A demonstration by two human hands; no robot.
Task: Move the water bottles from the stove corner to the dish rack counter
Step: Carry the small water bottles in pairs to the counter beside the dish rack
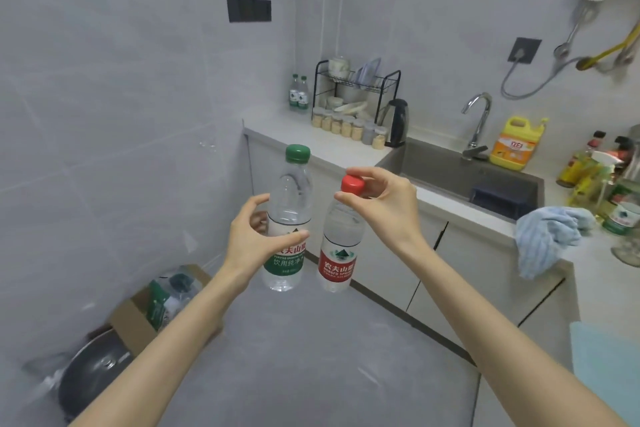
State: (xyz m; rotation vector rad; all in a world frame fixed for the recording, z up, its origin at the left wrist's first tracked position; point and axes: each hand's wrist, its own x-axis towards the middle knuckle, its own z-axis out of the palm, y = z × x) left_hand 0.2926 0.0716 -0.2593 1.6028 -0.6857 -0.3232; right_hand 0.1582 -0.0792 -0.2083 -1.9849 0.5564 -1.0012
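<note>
While I carry both bottles in the air over the floor (311, 357), my left hand (254, 236) wraps round the middle of the green bottle (291, 191), thumb in front and fingers behind. My right hand (384, 204) pinches the red bottle (337, 253) at its cap and neck, so it hangs from my fingertips. Both are roughly upright, just beside each other, well short of the counter (277, 125) ahead. Two bottles (298, 94) stand at its far end, left of the rack (356, 87).

I judge this the carry step, partway through. Next I must step closer, lower each onto bare counter before those two, clear of the jars (346, 126), and let go only once each base sits flat. The red one's grip is slight; it could swing.
</note>
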